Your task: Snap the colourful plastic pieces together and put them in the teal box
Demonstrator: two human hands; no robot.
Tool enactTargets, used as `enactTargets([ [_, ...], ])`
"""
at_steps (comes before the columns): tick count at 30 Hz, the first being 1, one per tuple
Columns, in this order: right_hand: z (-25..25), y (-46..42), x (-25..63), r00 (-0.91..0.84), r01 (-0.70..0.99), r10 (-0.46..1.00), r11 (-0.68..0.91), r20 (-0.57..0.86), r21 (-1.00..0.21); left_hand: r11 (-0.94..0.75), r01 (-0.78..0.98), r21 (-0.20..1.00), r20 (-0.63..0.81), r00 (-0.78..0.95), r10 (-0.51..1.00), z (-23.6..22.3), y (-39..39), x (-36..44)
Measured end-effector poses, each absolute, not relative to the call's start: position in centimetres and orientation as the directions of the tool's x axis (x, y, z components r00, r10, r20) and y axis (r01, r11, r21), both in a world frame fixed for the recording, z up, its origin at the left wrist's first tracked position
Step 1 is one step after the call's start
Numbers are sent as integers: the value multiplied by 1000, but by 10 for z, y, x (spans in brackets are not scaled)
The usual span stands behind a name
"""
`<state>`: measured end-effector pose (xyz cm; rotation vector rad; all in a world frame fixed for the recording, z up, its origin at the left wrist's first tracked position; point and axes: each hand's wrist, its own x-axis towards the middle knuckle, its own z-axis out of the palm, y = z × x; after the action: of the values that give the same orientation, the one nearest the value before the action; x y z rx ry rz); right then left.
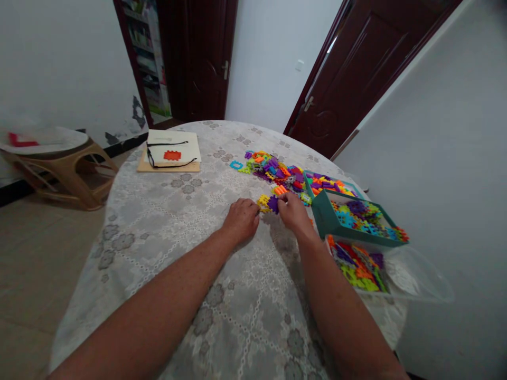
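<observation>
Over the middle of the table, my left hand (pixel 242 217) is closed, its fingertips on a yellow toothed building piece (pixel 263 202). My right hand (pixel 293 211) pinches a purple toothed building piece (pixel 273 204) from the right. The two pieces touch; whether they are locked together I cannot tell. Just behind them lies an orange piece (pixel 279 190), close to my right fingers. Farther back spreads a heap of mixed coloured building pieces (pixel 273 170), with a light blue frame-shaped piece (pixel 236 165) at its left end.
On the right stand a green box (pixel 330 227) of pieces, another box (pixel 348 184) behind it and a clear plastic container (pixel 380 296) in front. Glasses (pixel 174 166) and an orange piece (pixel 172 155) rest on a pad (pixel 178 135) at the left. A stool (pixel 75 174) stands beyond the table.
</observation>
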<state>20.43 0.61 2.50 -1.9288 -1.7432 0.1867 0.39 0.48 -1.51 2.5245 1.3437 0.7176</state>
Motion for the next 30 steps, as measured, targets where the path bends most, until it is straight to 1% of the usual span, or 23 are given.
enactTargets([
  [2, 25, 21, 196, 202, 884, 953, -77, 226, -462, -557, 733, 392, 322, 457, 829, -14, 5, 4],
  [4, 21, 30, 186, 202, 879, 963, -97, 181, -466, -544, 734, 407, 313, 447, 838, -12, 5, 3],
  [11, 3, 29, 183, 147, 826, 987, -83, 71, -557, -536, 745, 397, 313, 439, 842, -12, 6, 3],
  [16, 12, 20, 197, 21, 783, 999, -47, -49, -620, -540, 722, 432, 319, 437, 841, -16, 10, 3],
  [18, 16, 15, 199, 3, 770, 998, -47, -70, -637, -545, 708, 450, 318, 444, 838, -17, 13, 2],
  [21, 17, 7, 200, 29, 758, 997, -65, -67, -649, -531, 697, 482, 307, 433, 848, -16, 15, 1],
  [24, 13, -2, 197, 75, 718, 997, -78, -35, -692, -481, 673, 561, 288, 386, 876, -11, 15, -2],
  [27, 5, -9, 192, 92, 616, 996, -47, 13, -786, -414, 564, 714, 261, 334, 906, -4, 14, -5],
  [28, 2, -11, 190, 89, 577, 995, -24, 34, -817, -404, 517, 755, 254, 338, 906, -3, 14, -7],
  [30, -1, -14, 185, 76, 504, 994, 32, 81, -863, -416, 448, 791, 247, 388, 888, -1, 14, -9],
])
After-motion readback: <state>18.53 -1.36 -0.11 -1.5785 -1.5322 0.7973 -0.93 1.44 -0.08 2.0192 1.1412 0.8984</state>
